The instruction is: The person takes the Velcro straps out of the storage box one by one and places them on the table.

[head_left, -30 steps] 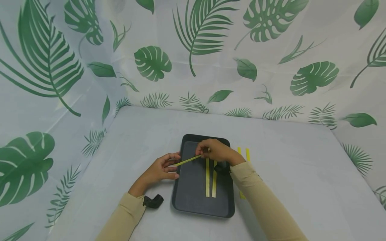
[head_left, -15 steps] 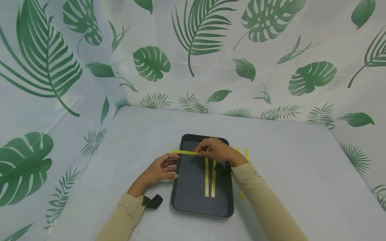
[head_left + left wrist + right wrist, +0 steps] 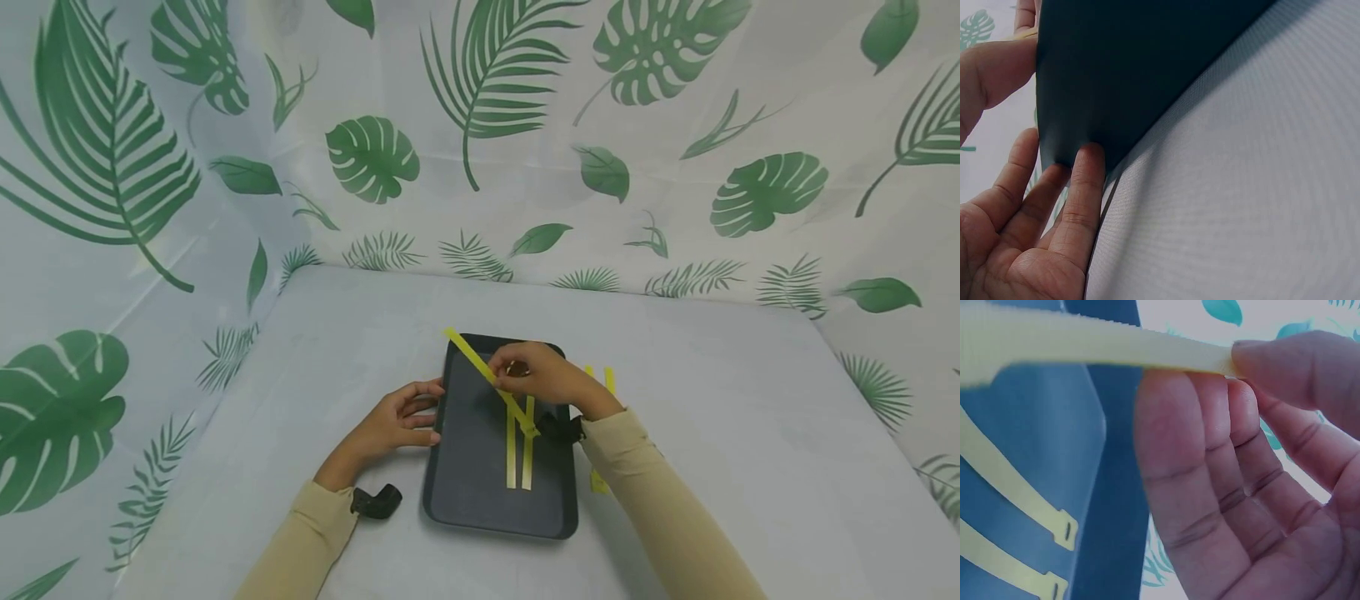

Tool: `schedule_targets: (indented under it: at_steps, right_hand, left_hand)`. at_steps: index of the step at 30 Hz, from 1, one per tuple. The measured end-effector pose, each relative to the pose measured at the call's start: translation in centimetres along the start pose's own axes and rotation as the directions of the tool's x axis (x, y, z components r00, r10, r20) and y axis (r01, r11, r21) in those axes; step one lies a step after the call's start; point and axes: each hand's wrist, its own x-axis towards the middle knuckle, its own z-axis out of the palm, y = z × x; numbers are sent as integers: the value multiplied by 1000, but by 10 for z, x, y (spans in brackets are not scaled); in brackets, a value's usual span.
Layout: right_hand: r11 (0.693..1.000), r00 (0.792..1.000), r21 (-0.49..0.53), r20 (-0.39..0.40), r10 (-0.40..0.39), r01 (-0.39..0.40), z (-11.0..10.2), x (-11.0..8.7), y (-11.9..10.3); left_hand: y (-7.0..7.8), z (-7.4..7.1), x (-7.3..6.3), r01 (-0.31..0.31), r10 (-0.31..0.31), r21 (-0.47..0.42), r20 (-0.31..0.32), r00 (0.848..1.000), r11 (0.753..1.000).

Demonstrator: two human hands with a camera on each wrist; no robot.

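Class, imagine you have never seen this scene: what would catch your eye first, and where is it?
Probably the bright yellow strip pinched in the right hand, slanting above the dark tray. Next come two more yellow strips lying inside the tray, and the green leaf prints on the white backdrop behind.

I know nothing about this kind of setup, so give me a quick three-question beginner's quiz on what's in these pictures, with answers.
1. Multiple choice. What does the right hand hold?
A) a wooden spoon
B) a yellow strip
C) a glass jar

2. True or false. The left hand grips a strip of its own.

3. Count. How many other strips lie inside the dark tray?

Key:
1. B, pinched above the tray.
2. False; its fingers touch the tray's side.
3. Two, lying side by side.
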Motion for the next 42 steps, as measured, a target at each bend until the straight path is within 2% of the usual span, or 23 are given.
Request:
schedule_targets:
  at_steps: [7, 12, 17, 27, 34, 42]
  right_hand:
    - [987, 996, 144, -46, 79, -72, 5, -9, 3]
    - [957, 989, 267, -65, 136, -114, 7, -15, 9]
    - [929, 978, 341, -89, 187, -146, 7, -22, 14]
    - [874, 935, 407, -109, 336, -266, 10, -37, 19]
    - [858, 925, 437, -130, 357, -269, 10, -48, 23]
    - [845, 904, 453, -170, 393, -282, 10, -60, 27]
  left_hand:
    - [-2, -1, 0, -10, 10, -12, 9, 1000, 1000]
    - [-1, 0, 0, -12, 12, -10, 7, 1000, 1000]
    - [0, 1, 0, -15, 15, -7, 4, 1000, 1000]
    - [0, 1, -1, -17, 17, -5, 7, 1000, 1000]
    - [-1, 2, 0, -12, 12, -6, 12, 1000, 1000]
    - [-2, 2, 0, 2, -2, 6, 6, 1000, 1000]
